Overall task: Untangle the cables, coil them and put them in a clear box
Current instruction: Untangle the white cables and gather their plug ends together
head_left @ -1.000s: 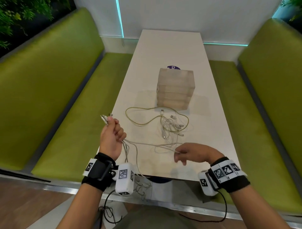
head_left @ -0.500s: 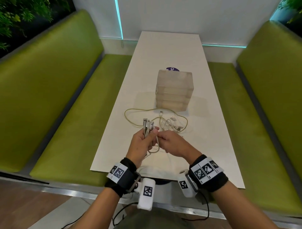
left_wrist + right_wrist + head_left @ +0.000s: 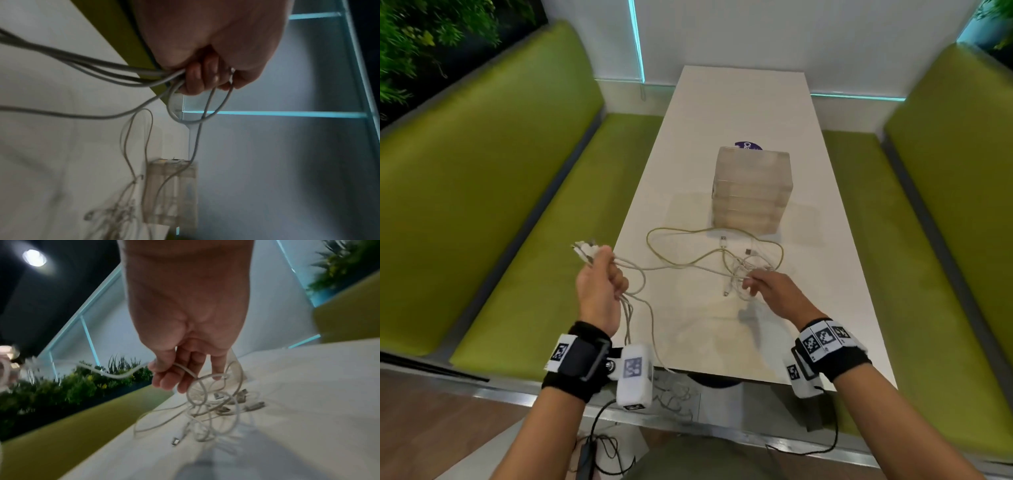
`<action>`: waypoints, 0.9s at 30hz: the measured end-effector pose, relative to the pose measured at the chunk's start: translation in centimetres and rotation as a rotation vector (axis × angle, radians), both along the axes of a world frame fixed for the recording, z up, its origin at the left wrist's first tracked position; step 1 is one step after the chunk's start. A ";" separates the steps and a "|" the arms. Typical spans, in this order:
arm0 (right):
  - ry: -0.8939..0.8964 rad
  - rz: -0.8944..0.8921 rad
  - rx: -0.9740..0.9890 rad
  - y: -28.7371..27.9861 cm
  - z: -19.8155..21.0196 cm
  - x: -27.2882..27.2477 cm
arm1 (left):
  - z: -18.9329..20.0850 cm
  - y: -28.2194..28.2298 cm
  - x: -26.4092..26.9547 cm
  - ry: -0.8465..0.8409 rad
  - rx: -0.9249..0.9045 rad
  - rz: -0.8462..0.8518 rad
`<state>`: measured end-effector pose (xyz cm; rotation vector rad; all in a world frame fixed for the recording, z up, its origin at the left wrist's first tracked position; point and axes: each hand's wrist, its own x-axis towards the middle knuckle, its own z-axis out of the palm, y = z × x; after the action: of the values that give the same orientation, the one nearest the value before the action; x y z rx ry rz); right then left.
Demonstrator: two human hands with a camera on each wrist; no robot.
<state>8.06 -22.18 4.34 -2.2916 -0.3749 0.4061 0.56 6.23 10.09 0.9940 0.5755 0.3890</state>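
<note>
The left hand [image 3: 599, 287] is raised off the table's [image 3: 722, 335] left edge, its fingers curled tight around a bundle of cables [image 3: 633, 270] with plug ends sticking out above the fist. The right hand [image 3: 774, 291], near the tangle [image 3: 743, 267], pinches one strand. The clear box [image 3: 751, 190] stands just beyond the tangle.
</note>
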 end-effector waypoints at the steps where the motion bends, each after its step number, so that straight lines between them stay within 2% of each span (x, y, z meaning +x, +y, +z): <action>1: -0.003 -0.009 0.058 0.4 0.2 -0.1 | -0.4 -0.4 0.0 0.034 0.059 -0.040; 4: -0.017 0.019 0.172 2.3 1.1 -0.5 | -1.6 -3.1 -0.4 0.166 0.321 -0.232; 6: -0.033 0.070 0.217 3.5 2.0 -1.1 | -2.3 -5.3 -0.5 0.191 0.422 -0.333; 9: -0.059 0.177 0.194 4.9 3.0 -2.2 | -2.6 -7.7 -0.3 0.162 0.407 -0.413; 15: -0.023 0.319 -0.027 5.1 4.3 -2.7 | -1.9 -7.9 -0.3 0.061 0.300 -0.594; 19: 0.068 0.281 0.006 5.1 4.7 -3.0 | -1.2 -7.5 -0.6 0.009 0.409 -0.706; 22: 0.066 0.295 -0.039 5.4 4.9 -3.3 | -0.7 -7.5 -0.9 0.004 0.535 -0.732; 27: 0.089 0.319 -0.087 6.2 4.8 -3.7 | -1.8 -7.6 -0.7 0.029 0.676 -0.632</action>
<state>4.37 -15.99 9.12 -2.2918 -0.6927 0.6930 -0.15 -1.41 8.25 1.7621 0.1175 -0.0124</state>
